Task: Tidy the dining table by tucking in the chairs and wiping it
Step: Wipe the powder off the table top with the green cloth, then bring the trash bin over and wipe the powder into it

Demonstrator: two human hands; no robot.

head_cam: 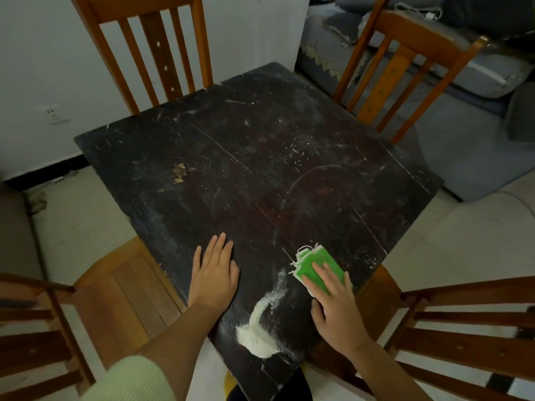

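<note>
Nearest, at 6 o'clock, the near corner of the dark table point(260, 157) carries a heap of white powder point(258, 340), with a thin trail of it curving up toward 12 o'clock and ending just beside the cloth.

Right hand point(337, 311): placed at 5 o'clock, palm down, fingers straight and pressed flat on a green cloth point(315, 266). The cloth is folded, has white edging and lies flat on the table top near the right edge.

Left hand point(214, 273): placed at 7 o'clock, palm down, fingers straight and together, resting on the bare table top. It holds nothing. A pale green sleeve point(130, 380) covers the upper forearm. The two hands are apart, with the powder trail between them.

Near chairs: one wooden chair point(121, 287) stands at 8 o'clock, its seat partly under the table edge; a second chair point(469, 337) stands at 4 o'clock.

Centre: the table top shows scratches, pale smears and a small worn patch at 10 o'clock.

Far chairs: one chair point(156, 44) stands at 11 o'clock with its back against the table edge; another chair point(405, 70) stands at 1 o'clock, likewise close against the table.

Beyond, at 2 o'clock, is a grey sofa point(477, 76).
</note>
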